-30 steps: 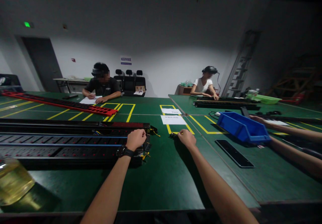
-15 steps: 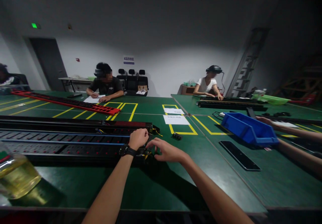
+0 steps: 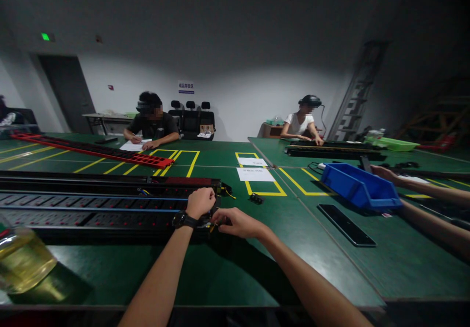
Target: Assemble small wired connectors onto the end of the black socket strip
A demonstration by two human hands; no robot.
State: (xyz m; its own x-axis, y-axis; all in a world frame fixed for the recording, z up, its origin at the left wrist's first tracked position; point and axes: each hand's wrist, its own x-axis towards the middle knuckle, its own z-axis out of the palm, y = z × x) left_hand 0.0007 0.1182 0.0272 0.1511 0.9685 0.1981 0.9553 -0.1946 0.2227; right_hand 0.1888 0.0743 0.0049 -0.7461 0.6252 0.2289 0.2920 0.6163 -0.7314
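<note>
My left hand (image 3: 201,202), with a black watch (image 3: 179,219) on its wrist, rests curled on the right end of a long black slotted panel (image 3: 121,217) edged with blue strips. Its fingertips point away from me, so whatever they grip is hidden. Close beside it, my right hand (image 3: 237,222) has thumb and fingers drawn together at the panel's end, on a small bit of yellow wire (image 3: 212,227). Behind the panel lies a second black rail (image 3: 110,182) with a dark red end section and loose yellow wires (image 3: 229,193).
A bottle of yellow liquid (image 3: 25,261) stands front left. To the right are a phone (image 3: 346,224), a blue bin (image 3: 362,187) and a co-worker's arms (image 3: 433,190). Paper sheets (image 3: 255,174) and a small black part (image 3: 256,198) lie ahead. Two people sit across the table.
My right hand has moved slightly left, its fingers closing from a loose, parted shape onto the wire at the panel's end. My left hand stays about where it was on the panel.
</note>
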